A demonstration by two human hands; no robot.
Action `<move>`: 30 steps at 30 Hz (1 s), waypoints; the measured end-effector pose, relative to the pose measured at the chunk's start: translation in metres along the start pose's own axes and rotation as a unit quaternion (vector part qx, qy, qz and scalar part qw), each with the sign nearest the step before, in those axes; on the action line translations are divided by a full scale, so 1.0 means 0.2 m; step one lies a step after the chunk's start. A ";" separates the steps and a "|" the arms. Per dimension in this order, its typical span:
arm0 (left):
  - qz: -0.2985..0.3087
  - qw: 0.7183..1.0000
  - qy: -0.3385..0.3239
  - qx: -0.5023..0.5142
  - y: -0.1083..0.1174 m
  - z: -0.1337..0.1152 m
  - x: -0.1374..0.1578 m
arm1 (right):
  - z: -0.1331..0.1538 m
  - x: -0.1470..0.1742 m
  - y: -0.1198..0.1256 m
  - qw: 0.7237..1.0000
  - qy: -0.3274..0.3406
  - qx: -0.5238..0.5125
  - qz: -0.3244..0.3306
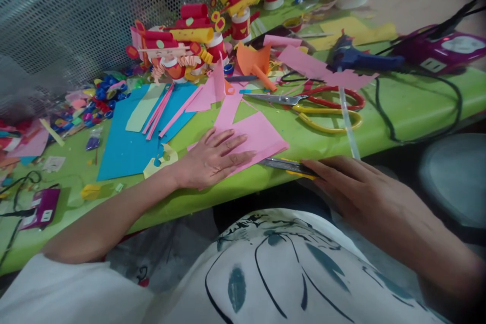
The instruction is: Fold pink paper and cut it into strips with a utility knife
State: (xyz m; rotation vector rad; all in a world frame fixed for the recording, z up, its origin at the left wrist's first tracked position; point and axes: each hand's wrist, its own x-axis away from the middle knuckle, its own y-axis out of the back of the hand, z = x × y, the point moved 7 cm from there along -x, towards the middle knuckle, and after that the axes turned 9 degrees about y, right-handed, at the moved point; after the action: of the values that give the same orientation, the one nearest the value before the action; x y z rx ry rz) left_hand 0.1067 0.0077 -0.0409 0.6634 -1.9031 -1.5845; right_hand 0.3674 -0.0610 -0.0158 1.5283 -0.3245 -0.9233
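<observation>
My left hand (218,157) lies flat, fingers spread, on a pink sheet of paper (264,131) near the table's front edge. Fingers closed, my right hand (349,182) grips what looks like a box cutter (284,164), grey metal with a yellow part. Its tip meets the paper's near edge, and the handle end is hidden by my fingers. Beyond the sheet rest scissors (299,100) with red and yellow handles. A blue sheet (125,149) left of my left hand carries pink strips (159,111) and a pale green piece (144,111).
A blue glue gun (364,61) with a clear stick jutting past the table edge lies at the right, near a purple power strip (442,50). Red-and-yellow paper crafts (178,35) stand at the back. Another purple socket block (41,207) is at left; a stool (455,177) stands at right.
</observation>
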 end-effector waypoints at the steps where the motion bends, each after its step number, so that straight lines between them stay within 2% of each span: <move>1: -0.002 1.000 0.001 0.004 0.00 0.00 0.00 | 0.00 0.00 0.00 1.000 0.000 -0.002 -0.004; 8: -0.024 0.999 0.012 0.019 -0.02 0.01 -0.01 | 0.04 -0.02 -0.01 1.000 0.002 -0.009 -0.022; 20: -0.009 0.998 0.041 0.041 -0.01 0.01 -0.03 | 0.10 -0.06 -0.04 0.999 -0.013 -0.033 0.003; 30: 0.001 0.998 0.043 0.056 0.00 0.00 -0.03 | 0.15 -0.08 -0.08 0.998 0.011 -0.055 -0.001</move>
State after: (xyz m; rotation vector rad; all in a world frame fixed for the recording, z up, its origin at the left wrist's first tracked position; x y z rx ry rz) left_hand 0.1116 0.0126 -0.0417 0.7632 -1.9396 -1.4326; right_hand 0.3311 -0.0689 -0.0223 1.4370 -0.2516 -0.9115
